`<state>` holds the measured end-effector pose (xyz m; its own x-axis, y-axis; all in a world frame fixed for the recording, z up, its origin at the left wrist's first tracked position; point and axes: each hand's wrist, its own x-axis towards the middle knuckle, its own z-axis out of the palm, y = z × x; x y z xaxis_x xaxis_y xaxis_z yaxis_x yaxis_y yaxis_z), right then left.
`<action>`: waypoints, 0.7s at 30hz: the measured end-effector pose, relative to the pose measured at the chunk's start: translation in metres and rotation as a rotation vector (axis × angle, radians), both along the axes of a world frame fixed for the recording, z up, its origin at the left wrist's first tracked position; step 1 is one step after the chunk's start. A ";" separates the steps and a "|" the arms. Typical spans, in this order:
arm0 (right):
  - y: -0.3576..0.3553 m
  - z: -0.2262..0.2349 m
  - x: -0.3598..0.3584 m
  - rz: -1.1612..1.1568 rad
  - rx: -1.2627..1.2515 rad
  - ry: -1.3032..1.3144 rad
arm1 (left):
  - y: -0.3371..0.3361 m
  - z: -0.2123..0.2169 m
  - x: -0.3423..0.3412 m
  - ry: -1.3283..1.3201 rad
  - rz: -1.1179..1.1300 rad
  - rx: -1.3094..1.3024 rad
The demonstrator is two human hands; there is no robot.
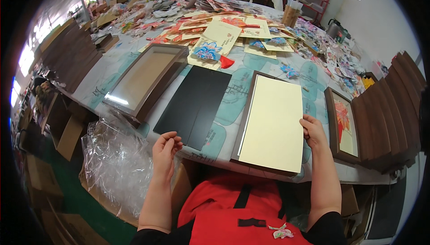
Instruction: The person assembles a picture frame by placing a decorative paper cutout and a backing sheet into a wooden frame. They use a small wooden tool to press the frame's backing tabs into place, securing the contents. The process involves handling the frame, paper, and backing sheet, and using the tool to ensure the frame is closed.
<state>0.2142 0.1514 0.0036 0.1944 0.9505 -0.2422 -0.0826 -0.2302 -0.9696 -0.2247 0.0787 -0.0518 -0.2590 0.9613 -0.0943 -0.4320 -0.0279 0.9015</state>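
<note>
My right hand [312, 130] pinches the right edge of a cream sheet of card [273, 119], which lies slightly askew over a dark brown frame [245, 130]. My left hand [166, 146] hovers by the lower left corner of a black backing board [195, 106]; its fingers are curled, and whether they hold anything is hidden. Left of the board rests a brown box frame [150, 77] with a clear front and a beige inside. Beyond the board lie cream cards, one bearing a blue paper-cut flower [208, 51] with a red tassel [226, 62].
Brown frames [380, 115] stand in a row at the right, the nearest showing an orange flower [342, 115]. More frames [67, 54] are stacked at the left. Clear plastic wrap [118, 164] fills a carton below the table edge. A small blue flower [289, 70] lies beyond the cream sheet.
</note>
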 end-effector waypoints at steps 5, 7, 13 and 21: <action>0.006 -0.005 0.002 -0.011 0.017 -0.016 | 0.002 -0.001 0.001 -0.004 -0.006 -0.007; 0.005 -0.001 -0.001 -0.011 0.019 -0.010 | 0.002 -0.002 0.000 0.002 -0.004 0.000; 0.008 -0.002 -0.001 -0.010 0.007 -0.031 | 0.003 -0.003 -0.001 -0.003 -0.005 0.006; 0.012 -0.005 -0.001 0.019 -0.007 -0.103 | -0.001 -0.004 0.002 0.008 -0.014 -0.007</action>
<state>0.2136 0.1638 -0.0015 0.2008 0.9526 -0.2287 0.0214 -0.2376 -0.9711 -0.2226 0.0782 -0.0560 -0.2462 0.9641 -0.0992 -0.4251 -0.0154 0.9050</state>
